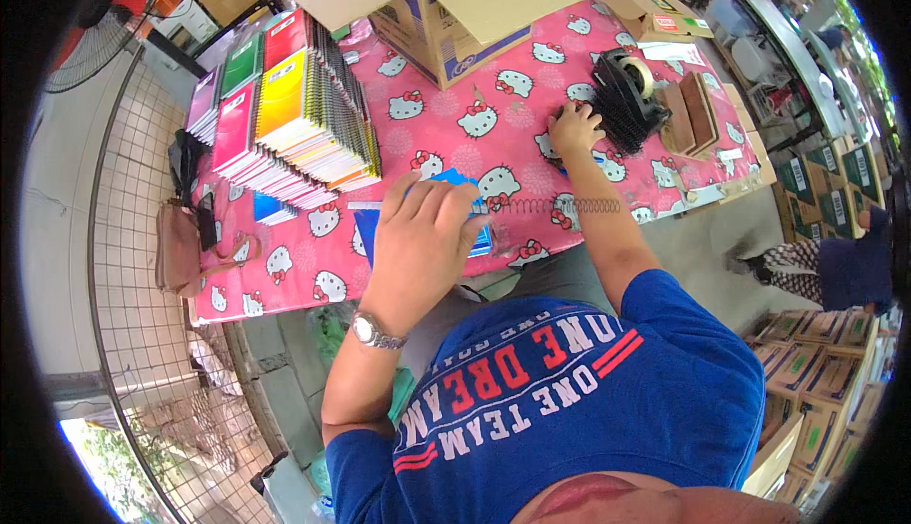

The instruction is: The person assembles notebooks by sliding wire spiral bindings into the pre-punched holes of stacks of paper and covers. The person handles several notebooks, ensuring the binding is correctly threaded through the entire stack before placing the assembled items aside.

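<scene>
My left hand (424, 225) is closed over a blue notebook (366, 227) at the table's near edge, fingers pinched at its top. From the notebook's right side a thin dark spiral binding coil (569, 206) sticks out and passes over my right forearm. My right hand (575, 131) is stretched forward with its fingers apart, touching or just above the table beside a heap of black binding coils (622, 125). What lies under its fingertips is hidden. A black tape dispenser (631, 78) with a roll of tape stands behind that heap.
Tall stacks of spiral notebooks (308, 116) in several colours stand at the left. An open cardboard box (436, 40) sits at the back, a smaller carton (655, 11) to its right. A brown wooden holder (691, 116) is at the right, a brown bag (177, 249) at the left edge.
</scene>
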`<state>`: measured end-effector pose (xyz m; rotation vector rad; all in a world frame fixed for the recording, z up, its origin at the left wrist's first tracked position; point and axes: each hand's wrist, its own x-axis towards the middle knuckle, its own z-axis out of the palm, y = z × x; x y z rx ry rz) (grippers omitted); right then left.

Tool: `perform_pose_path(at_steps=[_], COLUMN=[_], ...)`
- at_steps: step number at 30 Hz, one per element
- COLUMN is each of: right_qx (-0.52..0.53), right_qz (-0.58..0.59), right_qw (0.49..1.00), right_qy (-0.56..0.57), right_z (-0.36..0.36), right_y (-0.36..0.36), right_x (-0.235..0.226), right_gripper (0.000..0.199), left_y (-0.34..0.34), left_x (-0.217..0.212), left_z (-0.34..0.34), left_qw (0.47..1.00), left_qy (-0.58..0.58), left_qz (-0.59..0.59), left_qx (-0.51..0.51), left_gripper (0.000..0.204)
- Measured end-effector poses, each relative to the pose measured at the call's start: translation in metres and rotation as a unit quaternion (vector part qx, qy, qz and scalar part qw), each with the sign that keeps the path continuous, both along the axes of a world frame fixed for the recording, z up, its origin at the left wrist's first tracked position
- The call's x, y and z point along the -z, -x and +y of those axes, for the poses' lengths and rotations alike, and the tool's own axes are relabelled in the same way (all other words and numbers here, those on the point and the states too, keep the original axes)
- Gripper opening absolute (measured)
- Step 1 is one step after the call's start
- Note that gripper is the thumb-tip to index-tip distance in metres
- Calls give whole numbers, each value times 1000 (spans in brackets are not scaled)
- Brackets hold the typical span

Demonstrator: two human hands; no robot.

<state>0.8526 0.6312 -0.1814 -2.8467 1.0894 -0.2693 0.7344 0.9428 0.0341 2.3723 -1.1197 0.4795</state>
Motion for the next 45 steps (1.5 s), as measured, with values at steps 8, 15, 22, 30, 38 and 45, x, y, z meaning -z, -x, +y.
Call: perform_pose_path(at_steps=[8, 15, 22, 30, 38, 45], right_qx=[-552, -672, -701, -703, -699, -729], right_qz=[-85, -2, 9, 37, 36, 64], right_qw=[532, 415, 458, 414, 250, 362], right_qy=[-636, -613, -547, -577, -669, -578], right_z=[75, 97, 103, 109, 121, 119], right_y=[47, 60, 51, 42, 39, 36], right_x=[-179, -210, -220, -223, -228, -225], right_gripper=[47, 50, 52, 51, 50, 50], left_y=[12, 14, 8, 3, 2, 3], left_x=[6, 10, 11, 12, 16, 17], left_z=[6, 14, 24, 42, 55, 49], left_qw=[993, 978, 985, 979, 971, 958], left_qy=[-9, -18, 23, 136, 168, 220], left_qz=[-14, 18, 11, 37, 81, 149], left_qx=[-113, -207, -173, -146, -151, -108], left_gripper=[25, 31, 32, 29, 24, 22])
